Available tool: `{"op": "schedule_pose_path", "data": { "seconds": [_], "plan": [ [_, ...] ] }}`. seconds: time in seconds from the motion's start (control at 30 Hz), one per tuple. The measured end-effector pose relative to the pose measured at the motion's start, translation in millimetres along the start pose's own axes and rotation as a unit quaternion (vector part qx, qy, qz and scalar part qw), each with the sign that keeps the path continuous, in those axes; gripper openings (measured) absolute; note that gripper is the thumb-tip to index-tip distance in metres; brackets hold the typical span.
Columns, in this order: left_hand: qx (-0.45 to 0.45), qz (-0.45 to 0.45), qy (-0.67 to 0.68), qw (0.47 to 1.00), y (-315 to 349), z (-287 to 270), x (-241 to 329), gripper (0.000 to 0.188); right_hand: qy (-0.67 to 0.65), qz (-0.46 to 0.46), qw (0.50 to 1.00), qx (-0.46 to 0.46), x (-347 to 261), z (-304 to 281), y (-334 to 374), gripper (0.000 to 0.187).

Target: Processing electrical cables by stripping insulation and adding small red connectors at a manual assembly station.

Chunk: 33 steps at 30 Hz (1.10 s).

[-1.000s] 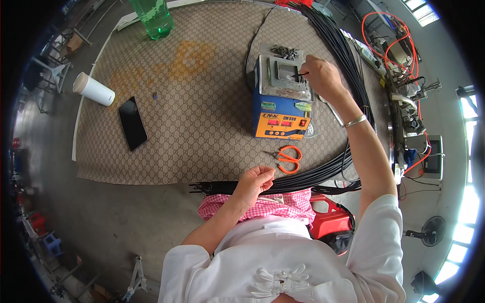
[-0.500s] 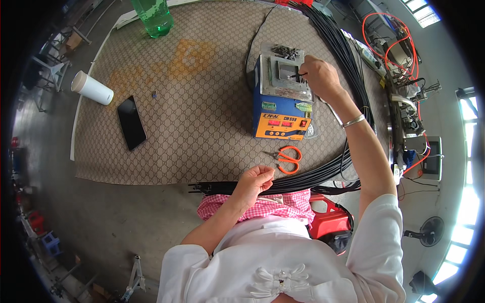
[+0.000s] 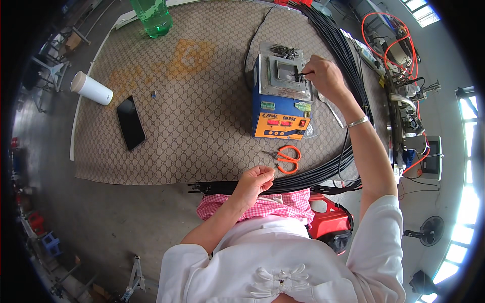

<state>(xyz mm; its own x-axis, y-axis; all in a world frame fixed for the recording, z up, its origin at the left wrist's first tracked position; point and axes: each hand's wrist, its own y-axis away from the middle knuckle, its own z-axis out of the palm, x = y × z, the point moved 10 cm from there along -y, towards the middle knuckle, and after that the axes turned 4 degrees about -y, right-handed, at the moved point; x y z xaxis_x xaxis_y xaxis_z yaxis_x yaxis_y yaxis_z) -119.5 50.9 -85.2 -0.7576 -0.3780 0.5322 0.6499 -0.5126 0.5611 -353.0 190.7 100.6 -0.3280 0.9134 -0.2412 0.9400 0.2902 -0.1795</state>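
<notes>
I am watching from far away. The right hand (image 3: 326, 77) has its fingers pinched on a thin black wire (image 3: 302, 74), and the tip of it pokes over the square metal pan (image 3: 273, 70) on top of the blue box (image 3: 282, 107). I cannot tell if the tip touches what is in the pan. Small red lights (image 3: 273, 122) glow on the front, so I think the pan could be hot. If the hand dips too low, the fingers could get burned, because only a little wire sticks out past them. If the pinch is too loose, the wire could slip and fall in. If the tip sits in there too long, its black skin could melt. A bump could spill the pan, or scatter the pile of little dark bits (image 3: 284, 51) just behind it. The left hand (image 3: 252, 184) has its thumb and finger pressed together near the edge of the table (image 3: 202, 136); I cannot tell if something tiny is between them. It is just beside the orange scissors (image 3: 290, 160), so a careless slide could knock them. The black cables (image 3: 326, 166) curve near both arms and could snag one
</notes>
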Motion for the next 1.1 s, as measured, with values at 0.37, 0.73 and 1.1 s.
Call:
{"op": "schedule_pose_path", "data": {
  "seconds": [0.37, 0.73, 1.1],
  "plan": [
    [0.006, -0.006, 0.007, 1.000, -1, -4, -3, 0.008, 0.020, 0.010, 1.000, -0.015, 1, 12, -2, 0.007],
    [0.004, -0.004, -0.001, 1.000, 0, -1, -2, 0.008, -0.014, 0.007, 1.000, 0.014, 1, 4, 3, 0.008],
    [0.004, -0.009, -0.003, 1.000, 2, 4, -3, 0.008, -0.150, 0.007, 0.988, 0.034, 8, -14, 17, 0.012]
  ]
}}
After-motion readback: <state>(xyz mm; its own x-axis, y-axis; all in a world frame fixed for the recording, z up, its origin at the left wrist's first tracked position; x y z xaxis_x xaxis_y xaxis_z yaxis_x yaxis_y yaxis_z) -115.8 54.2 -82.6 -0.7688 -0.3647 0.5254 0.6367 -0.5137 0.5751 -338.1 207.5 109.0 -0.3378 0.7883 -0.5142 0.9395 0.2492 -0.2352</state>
